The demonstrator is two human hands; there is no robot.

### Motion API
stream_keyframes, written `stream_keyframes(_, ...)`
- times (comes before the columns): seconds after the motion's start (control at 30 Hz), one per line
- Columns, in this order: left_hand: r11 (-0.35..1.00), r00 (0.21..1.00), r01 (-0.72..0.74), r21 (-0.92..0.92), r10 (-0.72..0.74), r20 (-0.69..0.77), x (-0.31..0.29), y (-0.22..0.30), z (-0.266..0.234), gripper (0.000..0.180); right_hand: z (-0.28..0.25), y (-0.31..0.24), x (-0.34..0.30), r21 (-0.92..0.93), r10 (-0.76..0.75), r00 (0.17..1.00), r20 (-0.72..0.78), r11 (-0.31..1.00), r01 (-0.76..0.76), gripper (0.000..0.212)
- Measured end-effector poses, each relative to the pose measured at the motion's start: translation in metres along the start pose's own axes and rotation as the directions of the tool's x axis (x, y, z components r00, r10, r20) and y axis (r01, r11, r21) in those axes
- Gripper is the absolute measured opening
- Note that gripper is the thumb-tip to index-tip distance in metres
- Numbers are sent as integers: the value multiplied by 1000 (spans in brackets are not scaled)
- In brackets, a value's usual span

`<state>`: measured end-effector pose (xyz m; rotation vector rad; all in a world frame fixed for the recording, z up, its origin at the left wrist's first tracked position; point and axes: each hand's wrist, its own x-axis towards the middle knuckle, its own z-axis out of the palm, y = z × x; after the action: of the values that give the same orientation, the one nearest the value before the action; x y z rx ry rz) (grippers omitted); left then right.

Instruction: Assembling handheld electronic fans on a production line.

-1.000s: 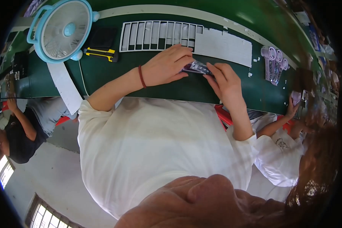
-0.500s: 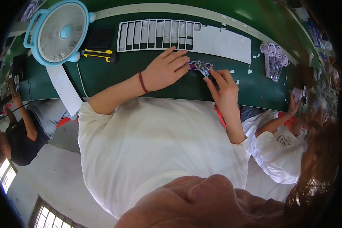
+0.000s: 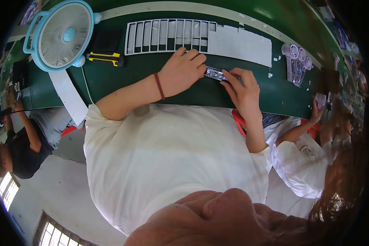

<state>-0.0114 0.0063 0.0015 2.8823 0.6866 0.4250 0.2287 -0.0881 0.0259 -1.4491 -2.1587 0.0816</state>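
Note:
Between my hands, just over the green table, is a small silvery circuit board point(image 3: 215, 74) with little parts on it. It lies in line with a narrow purple casing, now mostly hidden by the board and my fingers. My left hand point(image 3: 183, 70), with a dark red cord bracelet at the wrist, has its fingers curled at the left end of the casing. At the other end, my right hand point(image 3: 242, 87) pinches the board between thumb and fingertips.
A white slotted frame with strips point(image 3: 168, 37) joins a white sheet point(image 3: 240, 45) behind my hands. A blue fan point(image 3: 69, 35) and a yellow-black utility knife point(image 3: 105, 58) stand left. Purple handheld-fan casings point(image 3: 297, 63) lie right. People sit on both sides.
My right hand has lowered the board from a tilted position into line with the purple casing. My left fingers, spread before, are now curled in at its end.

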Motion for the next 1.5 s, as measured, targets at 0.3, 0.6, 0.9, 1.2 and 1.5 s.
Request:
stream_keyframes(0.3, 978, 984, -48, -203, 11, -177, -7, -13, 9, 30, -1, 5, -1, 106, 92, 992, 91, 989, -102, 37)
stream_keyframes(0.6, 998, 979, -66, -20, 61, -194, -13, -9, 16, 13, 4, 6, -4, 110, 99, 992, 75, 988, -107, 36)
stream_keyframes(0.9, 994, 993, -103, -33, 101, -57, -4, -13, 2, 15, 2, 7, 5, 133, 49, 994, 92, 989, -61, 36)
stream_keyframes(1.2, 971, 981, -56, -234, 10, -193, -3, -16, 3, 50, 1, 12, 23, 230, 3, 983, 183, 972, -45, 34)
stream_keyframes(1.5, 964, 981, -64, -258, 14, -191, -7, -17, 5, 51, 9, 17, 25, 339, -7, 975, 222, 938, -71, 37)
